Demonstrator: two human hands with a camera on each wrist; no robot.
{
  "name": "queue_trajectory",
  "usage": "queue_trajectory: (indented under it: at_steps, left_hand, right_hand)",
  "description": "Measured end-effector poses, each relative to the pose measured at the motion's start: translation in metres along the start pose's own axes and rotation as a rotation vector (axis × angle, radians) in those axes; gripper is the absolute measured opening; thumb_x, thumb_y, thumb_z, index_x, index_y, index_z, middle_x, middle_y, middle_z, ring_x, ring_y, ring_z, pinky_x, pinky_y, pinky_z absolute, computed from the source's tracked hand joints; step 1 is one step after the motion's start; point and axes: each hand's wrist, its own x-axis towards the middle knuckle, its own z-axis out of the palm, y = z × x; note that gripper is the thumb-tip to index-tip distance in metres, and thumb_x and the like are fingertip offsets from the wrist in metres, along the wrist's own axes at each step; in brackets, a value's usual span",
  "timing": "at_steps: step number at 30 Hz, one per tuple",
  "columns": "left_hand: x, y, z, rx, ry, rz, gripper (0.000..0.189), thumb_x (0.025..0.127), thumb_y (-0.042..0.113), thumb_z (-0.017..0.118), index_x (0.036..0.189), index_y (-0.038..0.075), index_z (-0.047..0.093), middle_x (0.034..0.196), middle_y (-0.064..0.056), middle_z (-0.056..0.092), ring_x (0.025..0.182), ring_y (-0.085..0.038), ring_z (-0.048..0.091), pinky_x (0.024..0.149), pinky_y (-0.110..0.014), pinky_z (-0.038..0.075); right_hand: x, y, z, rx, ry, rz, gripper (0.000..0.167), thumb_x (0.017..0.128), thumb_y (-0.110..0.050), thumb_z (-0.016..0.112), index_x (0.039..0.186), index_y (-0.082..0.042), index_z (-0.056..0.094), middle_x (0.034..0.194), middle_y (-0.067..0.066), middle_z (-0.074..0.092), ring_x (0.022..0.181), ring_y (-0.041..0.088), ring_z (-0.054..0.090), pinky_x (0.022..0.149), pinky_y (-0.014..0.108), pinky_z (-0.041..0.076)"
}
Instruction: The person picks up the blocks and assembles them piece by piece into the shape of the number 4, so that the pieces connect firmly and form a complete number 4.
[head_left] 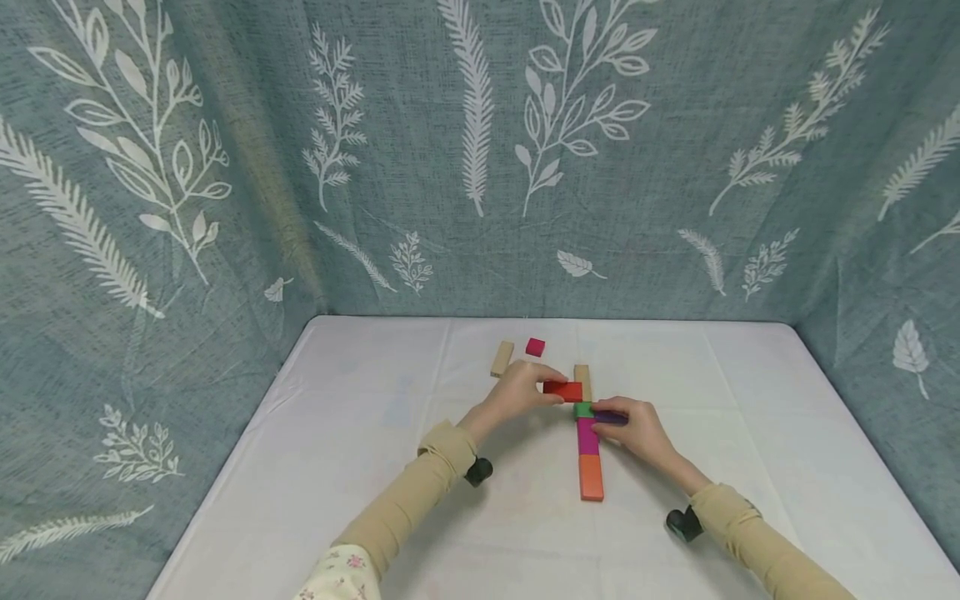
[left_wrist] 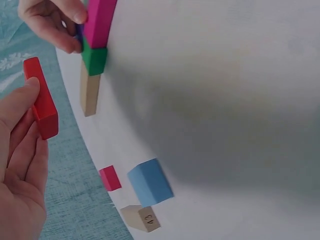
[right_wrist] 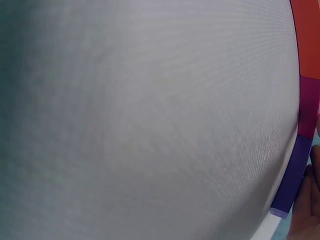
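My left hand [head_left: 516,393] pinches a red block [head_left: 562,391] between thumb and fingers, over the far part of a row of blocks. The left wrist view shows it raised off the table. At the row's right side, my right hand [head_left: 639,427] holds a dark purple block [head_left: 611,417] that lies crosswise beside the green block [head_left: 582,411]. Running toward me from the green one are a magenta block [head_left: 588,436] and an orange block [head_left: 591,477]. A plain wooden block [head_left: 584,379] extends the row on the far side.
Beyond my left hand lie a loose wooden block [head_left: 502,358] and a small pinkish-red block [head_left: 536,347]. A blue block [left_wrist: 150,182] near them shows in the left wrist view. The white-covered table [head_left: 360,375] ends at a patterned teal curtain [head_left: 420,167].
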Motion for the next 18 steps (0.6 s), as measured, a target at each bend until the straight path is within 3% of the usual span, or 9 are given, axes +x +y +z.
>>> queue_trajectory:
  at_steps: [7, 18]
  left_hand:
    - [-0.004, -0.004, 0.007, -0.019, -0.017, -0.009, 0.030, 0.081, 0.015, 0.075, 0.109, 0.006, 0.072, 0.109, -0.007, 0.072, 0.100, -0.018, 0.066, 0.088, -0.030, 0.052]
    - [-0.007, -0.011, 0.020, 0.000, -0.042, -0.091, 0.029, 0.081, 0.013, 0.075, 0.108, 0.006, 0.072, 0.109, -0.007, 0.072, 0.103, -0.018, 0.065, 0.088, -0.028, 0.052]
  right_hand:
    - [0.000, 0.000, -0.001, 0.009, -0.010, 0.013, 0.034, 0.077, -0.010, 0.077, 0.110, -0.004, 0.070, 0.107, 0.012, 0.071, 0.102, 0.029, 0.065, 0.088, 0.043, 0.053]
    - [0.000, 0.001, -0.001, -0.004, 0.001, 0.010, 0.033, 0.077, -0.009, 0.077, 0.109, -0.003, 0.071, 0.106, 0.014, 0.071, 0.101, 0.031, 0.065, 0.087, 0.043, 0.054]
